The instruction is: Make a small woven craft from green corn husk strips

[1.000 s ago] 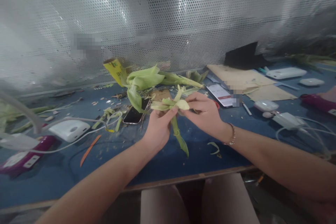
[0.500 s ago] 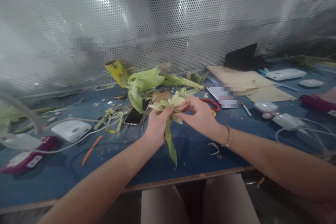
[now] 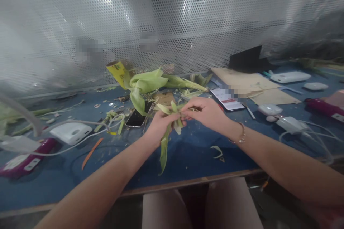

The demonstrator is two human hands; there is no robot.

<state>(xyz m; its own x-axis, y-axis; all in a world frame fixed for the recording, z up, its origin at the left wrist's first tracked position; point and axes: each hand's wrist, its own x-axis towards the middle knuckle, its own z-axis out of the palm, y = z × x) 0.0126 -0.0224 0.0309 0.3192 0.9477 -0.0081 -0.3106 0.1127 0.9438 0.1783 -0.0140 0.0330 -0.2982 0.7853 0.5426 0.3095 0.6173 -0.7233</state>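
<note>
Left fingers (image 3: 172, 117) grip green leaf strips (image 3: 164, 150); right fingers (image 3: 191, 110) pinch them; a dark-screened phone (image 3: 136, 117) lies nearby.

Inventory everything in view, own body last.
Bunched leaf strips: 1 bundle, pale green, between hands
Broad leafy husk: 1, green, behind hands
Leaf scraps: many, green, scattered
Rectangular phones: 2, dark-screened centre-left, light-screened right
Printed tube: 1, yellow, back
Perforated metal panel: 1, grey, back
Paper sheets: several, tan, back right
Creased sheet: 1, black, back right
Rounded plastic devices: several, white, both sides
Long plastic bars: 2, purple, both edges
Thin cables: several, white, both sides
Flat strip: 1, orange, front left
Flat tabletop: 1, blue, underneath
Bracelet: 1, light, right wrist
Left hand, right hand: 2, on the strips
Legs: 2, below table
</note>
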